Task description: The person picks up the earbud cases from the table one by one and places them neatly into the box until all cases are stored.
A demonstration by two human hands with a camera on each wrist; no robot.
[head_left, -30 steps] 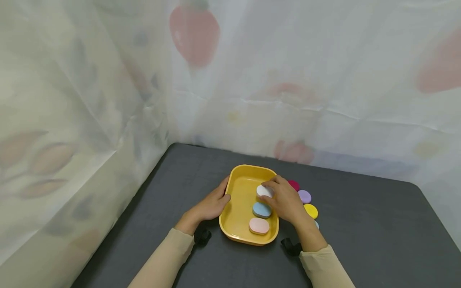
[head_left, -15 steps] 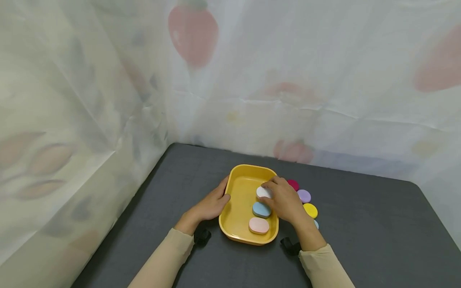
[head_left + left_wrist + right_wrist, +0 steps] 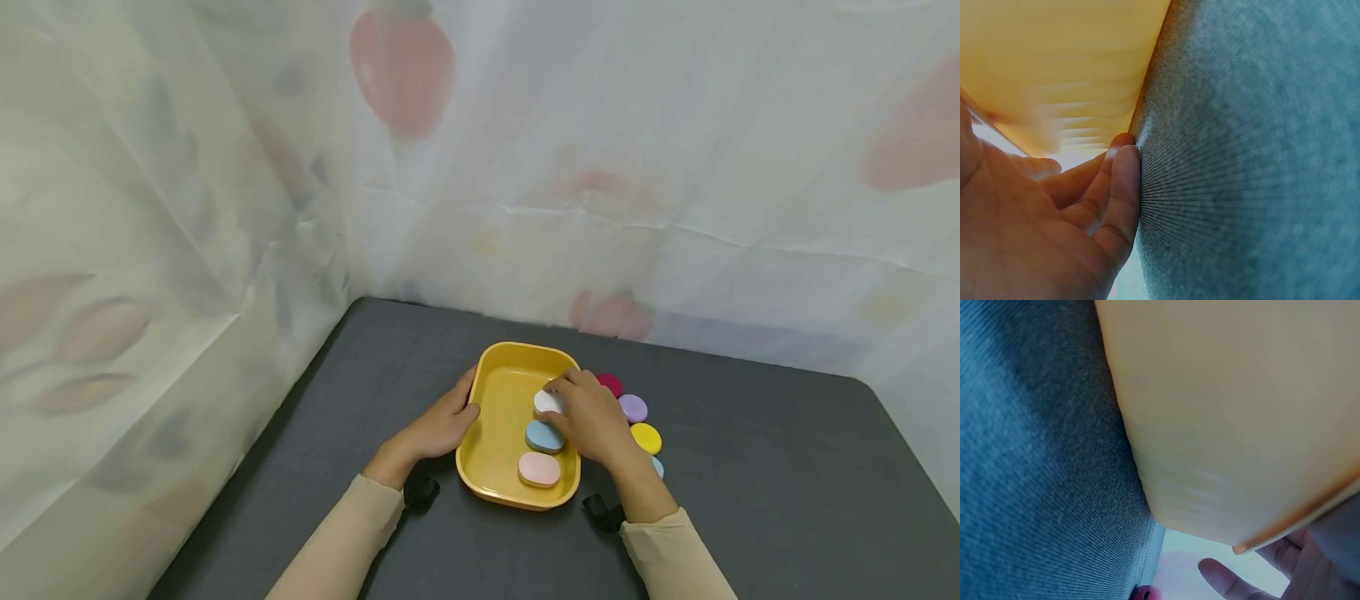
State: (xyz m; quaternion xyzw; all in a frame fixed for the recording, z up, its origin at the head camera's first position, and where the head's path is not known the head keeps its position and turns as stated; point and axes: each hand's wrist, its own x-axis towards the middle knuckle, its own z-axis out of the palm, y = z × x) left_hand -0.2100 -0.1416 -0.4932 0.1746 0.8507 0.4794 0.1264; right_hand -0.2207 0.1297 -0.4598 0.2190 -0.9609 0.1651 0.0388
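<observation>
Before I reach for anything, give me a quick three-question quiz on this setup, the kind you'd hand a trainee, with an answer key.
1. What colour is the piece that the right hand pinches over the yellow tray?
2. True or false: the left hand grips the yellow tray by its left side.
3. Fill the blank: to the right of the tray, from far to near, the visible pieces run crimson piece, purple piece, ____, light blue piece.

Key
1. White: the white piece.
2. True.
3. Yellow piece.
</observation>
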